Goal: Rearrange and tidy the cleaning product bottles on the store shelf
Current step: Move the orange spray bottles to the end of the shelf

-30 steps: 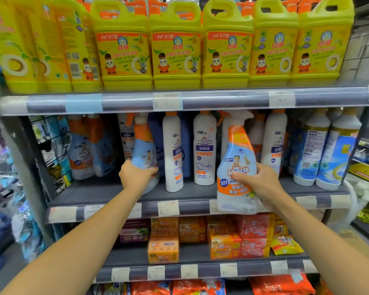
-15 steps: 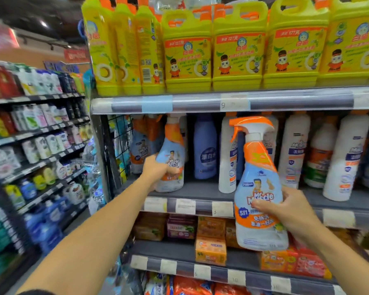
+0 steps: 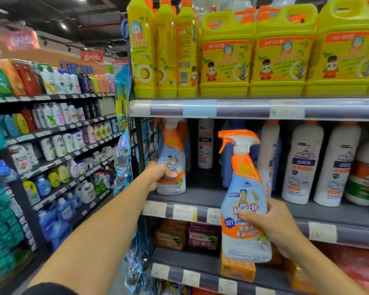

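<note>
Grips a spray bottle upright in the right hand, wrapped round its lower body, near, just in front of the middle shelf edge. Clasps a second spray bottle with the left hand, base on that shelf at its left end. Farther right on the shelf, white bottles in a row; above, yellow jugs.

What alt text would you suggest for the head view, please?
A person's left grip holds a spray bottle on the middle shelf, while the right grip holds a second spray bottle upright in front of it. Yellow jugs fill the shelf above.
</note>
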`<state>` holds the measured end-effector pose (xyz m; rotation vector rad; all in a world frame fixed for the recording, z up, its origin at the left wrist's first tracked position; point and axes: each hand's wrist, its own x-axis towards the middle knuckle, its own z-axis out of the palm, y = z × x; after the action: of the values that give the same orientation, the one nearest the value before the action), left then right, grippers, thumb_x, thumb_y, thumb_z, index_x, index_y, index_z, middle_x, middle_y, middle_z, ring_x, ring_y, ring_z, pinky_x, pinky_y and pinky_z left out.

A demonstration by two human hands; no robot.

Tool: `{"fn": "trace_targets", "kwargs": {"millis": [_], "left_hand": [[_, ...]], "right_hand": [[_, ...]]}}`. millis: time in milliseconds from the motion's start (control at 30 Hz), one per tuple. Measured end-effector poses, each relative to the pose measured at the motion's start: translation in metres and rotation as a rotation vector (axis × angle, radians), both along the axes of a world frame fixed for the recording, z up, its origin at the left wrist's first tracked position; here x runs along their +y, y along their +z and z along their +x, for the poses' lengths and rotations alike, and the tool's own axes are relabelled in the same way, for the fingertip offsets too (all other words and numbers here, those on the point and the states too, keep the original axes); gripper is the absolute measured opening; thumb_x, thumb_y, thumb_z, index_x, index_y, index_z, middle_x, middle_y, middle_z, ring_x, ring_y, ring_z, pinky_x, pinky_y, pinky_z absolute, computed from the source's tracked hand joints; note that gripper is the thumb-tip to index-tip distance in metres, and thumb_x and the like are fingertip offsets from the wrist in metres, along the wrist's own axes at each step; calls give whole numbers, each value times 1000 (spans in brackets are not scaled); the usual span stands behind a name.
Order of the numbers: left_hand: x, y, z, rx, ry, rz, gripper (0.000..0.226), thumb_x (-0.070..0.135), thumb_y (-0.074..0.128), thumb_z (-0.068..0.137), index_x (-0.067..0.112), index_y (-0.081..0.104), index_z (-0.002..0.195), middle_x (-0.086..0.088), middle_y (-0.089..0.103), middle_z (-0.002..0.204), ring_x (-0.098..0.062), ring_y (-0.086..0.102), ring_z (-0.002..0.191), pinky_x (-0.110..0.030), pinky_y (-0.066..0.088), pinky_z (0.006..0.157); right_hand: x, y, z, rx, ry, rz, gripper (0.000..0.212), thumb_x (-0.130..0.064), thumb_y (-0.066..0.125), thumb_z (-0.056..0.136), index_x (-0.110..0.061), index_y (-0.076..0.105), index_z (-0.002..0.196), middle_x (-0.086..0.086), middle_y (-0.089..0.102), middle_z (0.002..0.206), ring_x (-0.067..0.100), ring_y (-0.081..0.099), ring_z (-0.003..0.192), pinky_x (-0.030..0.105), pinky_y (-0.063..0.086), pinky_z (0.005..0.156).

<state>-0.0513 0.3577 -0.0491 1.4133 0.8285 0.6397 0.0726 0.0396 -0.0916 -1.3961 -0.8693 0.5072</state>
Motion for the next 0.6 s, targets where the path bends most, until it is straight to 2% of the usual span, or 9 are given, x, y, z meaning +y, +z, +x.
{"fn": "trace_targets", "kwargs": {"millis": [200,267,333,433,500,600], "left_hand": [[12,-5,1,-33,-13,25,68,-19,77,57,2,61,120,-11,73,97,-31,69,93,-44,56,82],[9,-9,3,-51,19,75,65,-18,79,57,4,60,116,-9,72,99,-34,67,101,-46,55,89],[1,-17,5,-38,83,146,75,-14,83,54,11,51,117,-8,66,109,-33,62,111,-46,50,98],[-19,-33,11,57,269,314,111,14,97,44,8,32,134,-13,51,130,-33,49,124,-48,41,107],[-37,-40,19,161,409,462,130,35,97,43,13,18,144,-21,37,144,-39,37,134,-54,37,108],[-55,-40,33,315,533,609,132,42,94,48,21,7,144,-21,26,147,-42,30,134,-58,38,103]], "right_hand": [[12,4,-7,-12,-8,3,53,-30,86,53,-12,70,101,7,77,89,26,74,79,29,58,59],[15,6,-8,-2,-16,0,54,-30,85,53,-11,70,100,6,77,88,25,74,78,28,58,57],[18,9,-9,-4,-23,-13,54,-31,85,53,-12,69,101,5,77,87,24,74,78,28,58,57],[24,12,-10,-27,-31,-34,55,-35,85,52,-14,69,101,3,77,87,22,74,78,28,58,58],[28,12,-11,-31,-37,-43,55,-35,85,53,-15,69,101,2,77,88,22,74,79,31,59,60],[31,10,-12,-16,-48,-50,59,-37,85,50,-16,68,102,2,77,88,22,74,79,33,60,61]]}}
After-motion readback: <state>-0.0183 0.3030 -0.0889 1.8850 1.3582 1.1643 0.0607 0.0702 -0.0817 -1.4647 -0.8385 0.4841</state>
